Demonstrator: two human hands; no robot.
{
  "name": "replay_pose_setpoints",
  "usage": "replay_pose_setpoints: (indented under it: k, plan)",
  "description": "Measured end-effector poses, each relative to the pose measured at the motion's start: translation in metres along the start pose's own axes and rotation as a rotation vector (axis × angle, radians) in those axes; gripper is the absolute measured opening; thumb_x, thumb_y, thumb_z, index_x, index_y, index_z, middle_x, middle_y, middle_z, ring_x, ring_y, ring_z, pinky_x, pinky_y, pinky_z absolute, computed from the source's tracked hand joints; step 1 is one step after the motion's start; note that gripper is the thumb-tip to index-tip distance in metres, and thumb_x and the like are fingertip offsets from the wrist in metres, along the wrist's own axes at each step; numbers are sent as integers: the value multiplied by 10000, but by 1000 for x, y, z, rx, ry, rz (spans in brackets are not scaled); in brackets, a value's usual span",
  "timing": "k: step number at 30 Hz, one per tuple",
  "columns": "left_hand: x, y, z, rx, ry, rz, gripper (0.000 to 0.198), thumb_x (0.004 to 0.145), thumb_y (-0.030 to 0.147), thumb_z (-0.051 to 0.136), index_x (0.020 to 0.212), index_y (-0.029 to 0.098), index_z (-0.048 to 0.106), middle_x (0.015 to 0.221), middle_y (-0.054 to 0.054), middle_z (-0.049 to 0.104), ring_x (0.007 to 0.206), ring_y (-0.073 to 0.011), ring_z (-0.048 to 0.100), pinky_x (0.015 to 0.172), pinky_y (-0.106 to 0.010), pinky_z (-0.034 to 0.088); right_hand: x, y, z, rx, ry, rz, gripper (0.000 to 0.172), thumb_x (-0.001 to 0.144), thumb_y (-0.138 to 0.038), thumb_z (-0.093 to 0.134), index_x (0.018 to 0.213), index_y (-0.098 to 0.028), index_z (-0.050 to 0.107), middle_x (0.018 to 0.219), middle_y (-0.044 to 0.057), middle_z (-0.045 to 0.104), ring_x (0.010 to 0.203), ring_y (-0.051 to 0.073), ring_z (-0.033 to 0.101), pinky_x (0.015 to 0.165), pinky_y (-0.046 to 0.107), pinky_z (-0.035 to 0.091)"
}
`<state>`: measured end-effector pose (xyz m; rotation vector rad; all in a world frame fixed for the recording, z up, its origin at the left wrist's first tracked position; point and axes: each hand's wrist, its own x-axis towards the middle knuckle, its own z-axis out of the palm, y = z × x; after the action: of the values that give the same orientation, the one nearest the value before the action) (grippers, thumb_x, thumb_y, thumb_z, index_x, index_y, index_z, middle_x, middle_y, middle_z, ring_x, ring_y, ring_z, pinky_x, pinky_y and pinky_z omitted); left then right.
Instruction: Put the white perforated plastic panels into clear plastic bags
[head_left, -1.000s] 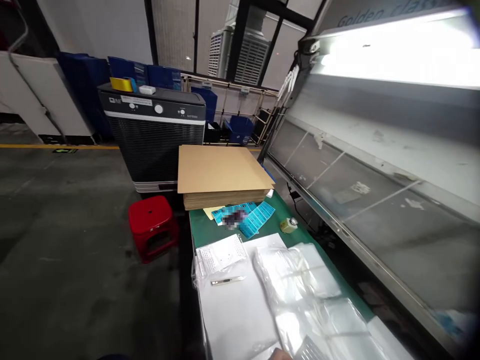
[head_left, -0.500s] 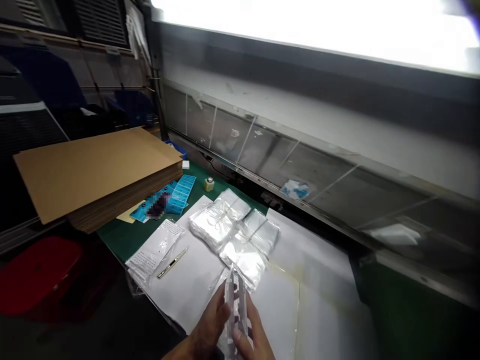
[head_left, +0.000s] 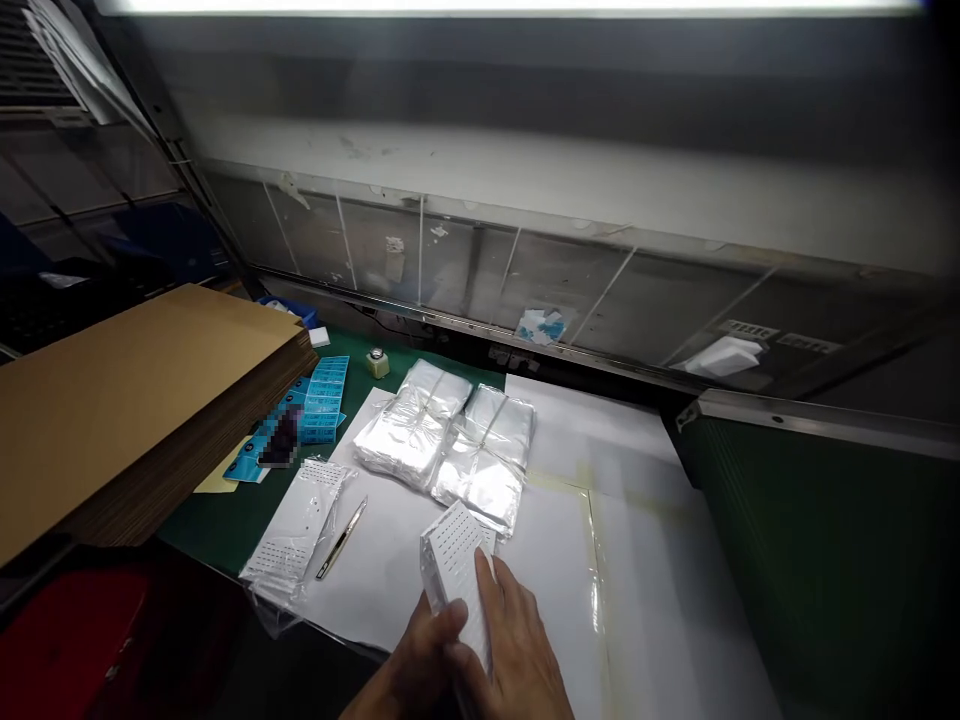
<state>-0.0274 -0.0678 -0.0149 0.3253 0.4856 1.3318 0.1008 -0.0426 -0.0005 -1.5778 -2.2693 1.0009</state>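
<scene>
My left hand (head_left: 424, 645) grips the lower left side of a flat white piece (head_left: 455, 555) with rows of short dark dashes, apparently in clear plastic wrap. On its right side lies my right hand (head_left: 521, 640), fingers over the top face and thumb near its lower end. The piece tilts upward above the white work surface (head_left: 555, 590). Just beyond it are two tied bundles of clear plastic bags, a left bundle (head_left: 412, 425) and a right bundle (head_left: 487, 455). A slim cutter knife (head_left: 343, 538) lies to the left, beside a similar wrapped white stack (head_left: 296, 525).
Stacked brown cardboard sheets (head_left: 165, 390) jut over the table's left side, near blue label sheets (head_left: 324, 400) and a small jar (head_left: 377, 363). A red stool (head_left: 75, 640) stands below. A green panel (head_left: 795, 540) with a metal edge borders the right; a ledge runs behind.
The view has swung right and closer. The wrapped white piece has turned from edge-on to showing its dashed face, and my right hand now lies over that face.
</scene>
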Motion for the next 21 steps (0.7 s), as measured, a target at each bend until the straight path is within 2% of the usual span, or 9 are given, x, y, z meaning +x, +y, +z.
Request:
replay_pose_setpoints:
  k: [3,6,8,12,14,17,19,21]
  plan:
    - [2,-5,-7,-124,93,-65,618,787,420,536,1315,126,408,1199,-147,559,1194,-358,429,1049,-509,248,-1,5,-11,124,-37,23,762,799,-598,454,1434,-271,188,1478,44,272,1337,318,233,1059,499,276]
    - [6,-2,-12,-212,189,-128,600,813,511,427,1251,105,488,1136,-158,600,1147,-373,472,1018,-525,290,-1,12,-23,392,-17,210,701,818,-573,449,1420,-290,225,1467,28,300,1329,284,270,1070,446,276]
    - [10,1,-13,-218,216,-155,602,814,531,404,1217,99,521,1100,-159,619,1117,-379,495,993,-529,322,-1,15,-27,604,-59,313,700,815,-564,476,1411,-290,231,1444,38,346,1302,270,331,1055,421,309]
    - [16,3,-9,-134,227,-168,581,842,537,405,1205,99,525,1070,-156,630,1066,-362,536,948,-510,381,-5,16,-23,932,-123,269,675,834,-518,485,1406,-252,245,1381,58,440,1239,236,425,1036,372,347]
    - [20,2,-6,-30,252,-97,568,846,534,456,1231,117,493,1085,-157,622,1051,-346,548,929,-493,404,-6,16,-20,959,-111,280,651,833,-507,497,1391,-251,280,1365,64,458,1214,241,452,1011,372,379]
    - [25,1,-3,123,328,-9,551,792,383,637,1255,158,440,1117,-147,610,1031,-322,563,905,-460,435,-7,17,-19,933,-87,337,614,837,-508,490,1373,-278,298,1353,63,467,1173,250,490,938,370,448]
    - [28,-1,-4,134,369,-20,542,777,307,668,1250,182,434,1131,-134,606,1010,-302,576,891,-437,450,-8,18,-18,884,-55,315,611,846,-500,482,1383,-297,271,1380,49,436,1205,238,461,962,363,428]
    - [29,-4,-7,93,375,-59,494,804,310,633,1246,195,444,1139,-126,603,990,-282,589,884,-416,457,-10,21,-13,845,-28,248,647,842,-494,493,1400,-303,228,1418,35,386,1255,222,408,1020,358,368]
